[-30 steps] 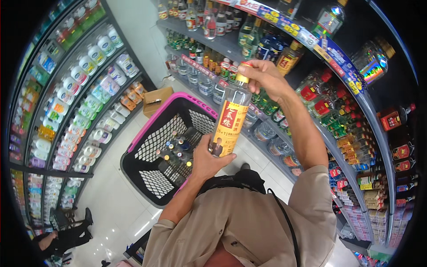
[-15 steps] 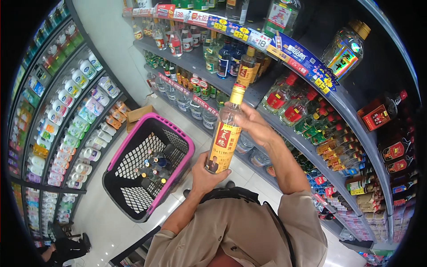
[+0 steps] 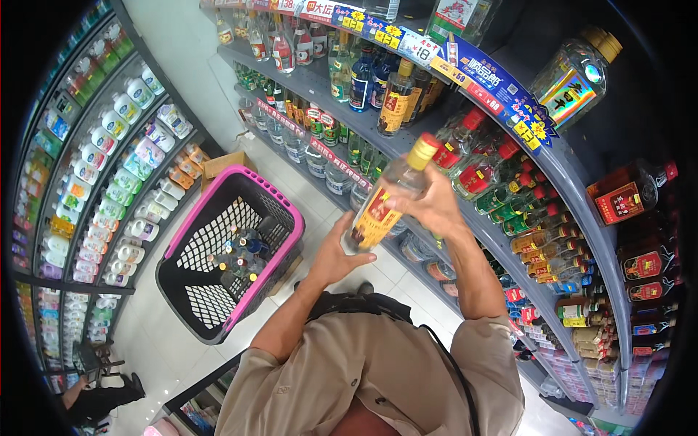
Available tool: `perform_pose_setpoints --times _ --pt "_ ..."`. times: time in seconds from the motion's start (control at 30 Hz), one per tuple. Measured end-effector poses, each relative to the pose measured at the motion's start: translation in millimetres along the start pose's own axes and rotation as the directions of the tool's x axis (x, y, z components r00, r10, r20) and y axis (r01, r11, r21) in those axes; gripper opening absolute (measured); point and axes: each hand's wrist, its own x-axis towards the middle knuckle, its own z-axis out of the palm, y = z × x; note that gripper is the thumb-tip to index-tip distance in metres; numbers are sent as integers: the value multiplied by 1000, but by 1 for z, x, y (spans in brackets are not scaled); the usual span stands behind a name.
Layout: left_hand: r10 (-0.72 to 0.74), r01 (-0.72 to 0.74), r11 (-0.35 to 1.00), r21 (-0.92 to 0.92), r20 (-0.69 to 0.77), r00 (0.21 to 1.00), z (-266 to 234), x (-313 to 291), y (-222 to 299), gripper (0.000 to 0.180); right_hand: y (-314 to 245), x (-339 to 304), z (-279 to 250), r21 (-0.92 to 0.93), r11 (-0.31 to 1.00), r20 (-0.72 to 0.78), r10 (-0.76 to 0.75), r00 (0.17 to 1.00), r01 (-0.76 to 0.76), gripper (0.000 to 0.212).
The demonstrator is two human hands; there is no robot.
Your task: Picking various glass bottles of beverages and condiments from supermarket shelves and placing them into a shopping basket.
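A clear glass liquor bottle (image 3: 374, 211) with a yellow label and a yellow and red cap is held tilted before me, its cap up and to the right. My right hand (image 3: 434, 202) is closed round its upper body below the neck. At the bottom end, my left hand (image 3: 333, 252) grips the base, thumb along one side. Beyond the cap, a similar yellow-labelled bottle (image 3: 395, 102) stands at the front of a shelf. Below and left of my left hand is a black shopping basket with a pink rim (image 3: 281, 195), holding several bottles (image 3: 243, 256).
Grey shelves (image 3: 331, 109) with rows of liquor bottles curve across the back and right. On the left stands a rack of white and coloured plastic bottles (image 3: 125, 109). A cardboard box (image 3: 224, 164) sits behind the basket. A person in dark clothes (image 3: 109, 400) is at lower left.
The bottle has tilted further right and turned, so its label faces me less squarely. Both hands have moved slightly up and right with it. The basket appears shifted left in the view.
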Motion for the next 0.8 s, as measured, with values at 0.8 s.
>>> perform_pose_setpoints --times 0.8 --pt "-559 532 804 -268 -34 828 -83 -116 -178 54 35 124 -52 -860 511 -350 -580 735 -7 59"
